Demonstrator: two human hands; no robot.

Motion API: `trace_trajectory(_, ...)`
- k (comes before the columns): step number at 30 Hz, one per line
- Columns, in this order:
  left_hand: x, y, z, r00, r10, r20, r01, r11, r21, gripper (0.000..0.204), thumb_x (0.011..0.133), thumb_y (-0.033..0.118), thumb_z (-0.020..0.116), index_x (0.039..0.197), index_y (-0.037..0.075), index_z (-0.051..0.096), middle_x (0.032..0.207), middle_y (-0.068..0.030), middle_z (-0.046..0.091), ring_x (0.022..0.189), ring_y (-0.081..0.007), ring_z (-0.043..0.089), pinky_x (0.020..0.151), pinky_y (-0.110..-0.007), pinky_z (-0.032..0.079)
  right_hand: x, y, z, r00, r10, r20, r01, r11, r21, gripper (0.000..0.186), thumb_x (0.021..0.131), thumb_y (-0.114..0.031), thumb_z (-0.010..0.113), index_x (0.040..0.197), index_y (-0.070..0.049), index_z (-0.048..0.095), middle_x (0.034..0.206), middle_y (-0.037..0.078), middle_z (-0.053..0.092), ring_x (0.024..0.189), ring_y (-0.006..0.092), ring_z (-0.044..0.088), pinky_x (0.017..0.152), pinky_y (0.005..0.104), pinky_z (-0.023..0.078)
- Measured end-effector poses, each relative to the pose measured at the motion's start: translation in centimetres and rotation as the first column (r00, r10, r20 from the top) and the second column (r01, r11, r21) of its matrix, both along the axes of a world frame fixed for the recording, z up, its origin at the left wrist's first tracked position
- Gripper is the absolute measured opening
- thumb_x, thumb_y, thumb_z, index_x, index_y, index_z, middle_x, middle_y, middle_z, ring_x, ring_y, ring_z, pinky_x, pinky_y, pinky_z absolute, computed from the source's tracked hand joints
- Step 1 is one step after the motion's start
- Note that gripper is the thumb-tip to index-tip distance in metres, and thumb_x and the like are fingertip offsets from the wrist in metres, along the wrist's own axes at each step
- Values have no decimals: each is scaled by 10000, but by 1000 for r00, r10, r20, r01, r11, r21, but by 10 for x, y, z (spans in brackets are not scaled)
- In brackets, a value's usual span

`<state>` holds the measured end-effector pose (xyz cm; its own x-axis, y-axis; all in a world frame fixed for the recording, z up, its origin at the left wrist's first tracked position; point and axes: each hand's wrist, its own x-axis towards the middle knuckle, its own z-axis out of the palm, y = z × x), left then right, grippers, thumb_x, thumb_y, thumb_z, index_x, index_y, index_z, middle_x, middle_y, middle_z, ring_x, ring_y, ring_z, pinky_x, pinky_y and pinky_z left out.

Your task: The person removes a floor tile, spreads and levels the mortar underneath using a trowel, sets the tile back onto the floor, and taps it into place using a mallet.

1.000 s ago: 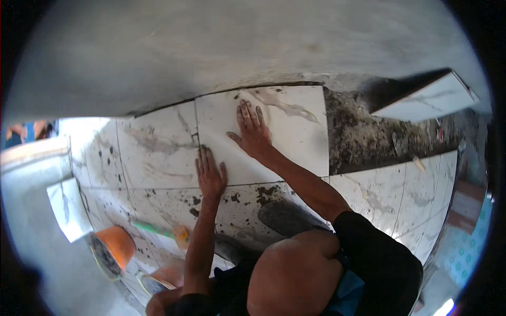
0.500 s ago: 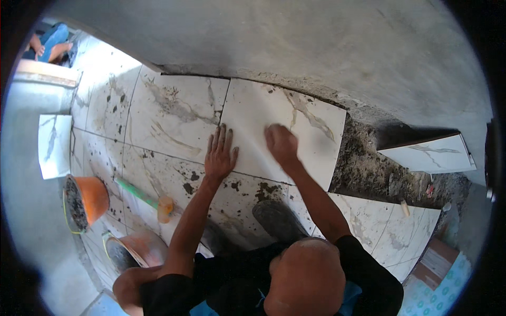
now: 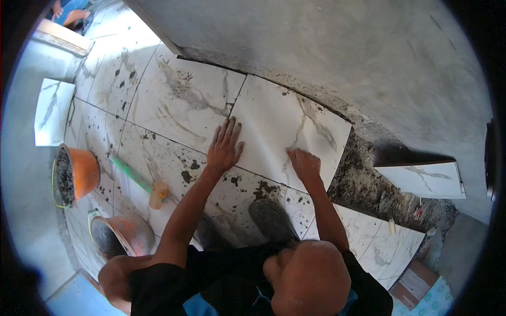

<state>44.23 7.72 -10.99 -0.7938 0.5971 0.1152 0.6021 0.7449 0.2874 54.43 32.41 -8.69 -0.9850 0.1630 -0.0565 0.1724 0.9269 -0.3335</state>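
Observation:
My left hand (image 3: 225, 148) lies flat with fingers stretched out, across the joint between a laid marble-look tile (image 3: 182, 113) and the tile to its right (image 3: 263, 113). On that right-hand tile, nearer its front edge, rests my right hand (image 3: 305, 166). Its fingers are curled in, and nothing shows in them. Grey and brown veins run over the white tile, which borders the rough wall base at the back. Beyond its right edge is a strip of bare, crumbly mortar bed (image 3: 363, 163).
An orange bucket (image 3: 86, 171) and a second mortar bucket (image 3: 134, 234) stand at left, near a green-handled mallet (image 3: 132, 174). A loose tile (image 3: 54, 113) leans on the left wall. A cut tile piece (image 3: 427, 179) sits at right. Another person's leg (image 3: 74, 16) shows far left.
My right hand has moved from the tile's middle toward its front edge, slightly rightward. My left hand stays flat near the joint. The whole view has tilted somewhat.

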Motion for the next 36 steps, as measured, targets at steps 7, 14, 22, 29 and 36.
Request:
trace_trajectory(7, 2, -2, -3, 999, 40, 18, -39, 999, -35, 536, 899, 276, 435, 1356, 41, 284, 1430, -153, 223, 1325, -292, 209, 1077, -432, 186, -3, -57, 4, 975, 193, 113, -183, 979, -91, 452, 882, -421, 454, 609, -74, 549, 581, 134, 590, 494, 299, 588, 474, 422, 471)
trace_trajectory(14, 3, -4, -11, 985, 174, -9, -174, 985, -13, 585, 908, 340, 393, 1344, -25, 258, 1424, -188, 210, 1330, -311, 181, 1089, -448, 118, -97, -90, 10, 947, 310, -84, -319, 940, -123, 427, 914, -361, 406, 687, -56, 599, 632, 149, 609, 539, 305, 602, 498, 408, 483)
trace_trajectory(22, 4, -3, -8, 978, 208, -15, -208, 978, 7, 600, 879, 389, 415, 1320, -10, 329, 1409, -150, 266, 1336, -265, 182, 1091, -455, 114, -206, -141, 29, 898, 387, -210, -421, 894, -152, 484, 908, -424, 390, 702, -48, 613, 685, 156, 630, 642, 352, 617, 595, 418, 507)
trace_trajectory(29, 5, 8, -11, 985, 142, 103, -132, 987, -94, 584, 878, 397, 392, 1293, -14, 374, 1363, -166, 343, 1313, -285, 234, 1093, -460, 100, -254, -202, -19, 778, 620, 102, -623, 782, 1, 629, 890, -548, 306, 849, -20, 646, 708, 208, 621, 745, 346, 622, 696, 429, 495)
trace_trajectory(36, 6, -8, -22, 972, 188, 143, -190, 982, 0, 585, 876, 391, 413, 1290, -20, 376, 1360, -178, 346, 1303, -308, 252, 1081, -476, 129, -200, -174, 23, 902, 429, 44, -412, 887, -208, 570, 906, -490, 332, 739, -27, 620, 712, 184, 628, 721, 348, 624, 691, 422, 492)
